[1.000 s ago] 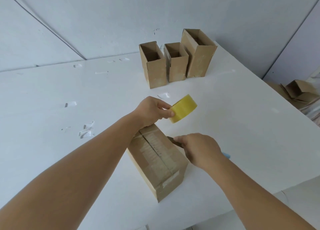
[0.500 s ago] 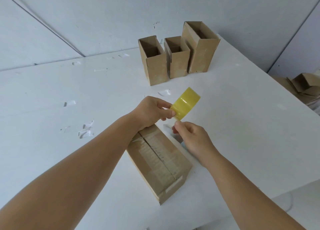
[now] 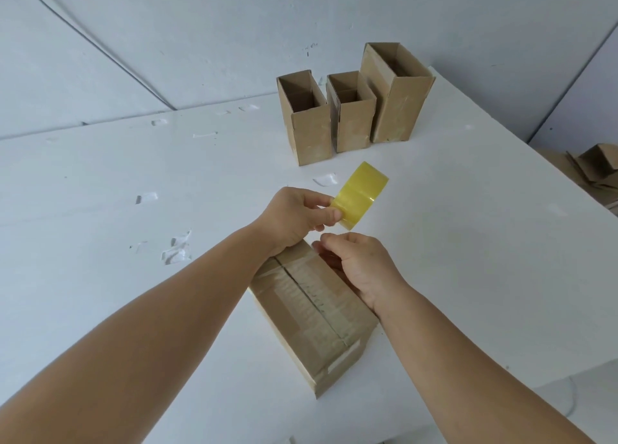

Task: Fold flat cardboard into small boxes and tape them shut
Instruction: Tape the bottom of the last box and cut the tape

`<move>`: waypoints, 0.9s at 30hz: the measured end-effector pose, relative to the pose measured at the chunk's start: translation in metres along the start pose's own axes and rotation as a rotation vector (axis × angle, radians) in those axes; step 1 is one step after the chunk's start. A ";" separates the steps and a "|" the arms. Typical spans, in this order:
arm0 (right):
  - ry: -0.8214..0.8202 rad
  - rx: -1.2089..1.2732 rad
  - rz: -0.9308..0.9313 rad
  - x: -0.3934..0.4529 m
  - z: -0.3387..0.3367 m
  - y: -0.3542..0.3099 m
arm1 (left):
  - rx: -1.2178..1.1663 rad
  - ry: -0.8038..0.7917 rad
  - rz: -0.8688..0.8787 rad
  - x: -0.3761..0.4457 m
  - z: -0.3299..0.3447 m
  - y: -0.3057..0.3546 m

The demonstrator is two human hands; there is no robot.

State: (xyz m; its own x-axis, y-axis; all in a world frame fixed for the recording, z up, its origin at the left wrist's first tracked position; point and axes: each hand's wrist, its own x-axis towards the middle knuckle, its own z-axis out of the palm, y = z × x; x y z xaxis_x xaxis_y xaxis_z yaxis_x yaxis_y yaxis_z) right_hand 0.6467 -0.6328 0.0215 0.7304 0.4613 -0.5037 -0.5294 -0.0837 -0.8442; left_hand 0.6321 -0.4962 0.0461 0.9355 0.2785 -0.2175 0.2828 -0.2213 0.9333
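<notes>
White table (image 3: 100,209), taping step: the left hand (image 3: 294,217) grips a yellow tape roll (image 3: 363,194) above the lying box (image 3: 314,313); the right hand (image 3: 359,263), fingers curled, apparently pinches its free end, which likely needs drawing along the seam next.

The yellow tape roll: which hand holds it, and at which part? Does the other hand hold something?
The left hand holds the tape roll at its near lower edge, thumb on the outer face. Whether the curled right hand holds anything cannot be told.
</notes>
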 end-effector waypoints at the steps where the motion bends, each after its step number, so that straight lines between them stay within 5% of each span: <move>1: 0.005 -0.022 -0.009 -0.001 0.001 -0.001 | -0.004 0.012 0.004 -0.001 0.000 0.000; 14: 0.051 -0.318 -0.024 -0.006 -0.004 0.001 | -0.329 0.312 0.052 -0.008 -0.010 0.006; 27: -0.060 -0.523 -0.007 -0.007 -0.002 0.008 | -0.163 0.510 0.142 -0.048 -0.021 -0.020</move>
State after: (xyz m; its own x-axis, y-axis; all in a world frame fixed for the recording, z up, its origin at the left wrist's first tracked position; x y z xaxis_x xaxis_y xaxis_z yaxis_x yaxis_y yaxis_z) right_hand 0.6385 -0.6387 0.0179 0.6986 0.5123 -0.4995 -0.2270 -0.5034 -0.8337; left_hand 0.5769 -0.4859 0.0441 0.7292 0.6830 0.0421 0.0871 -0.1537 0.9843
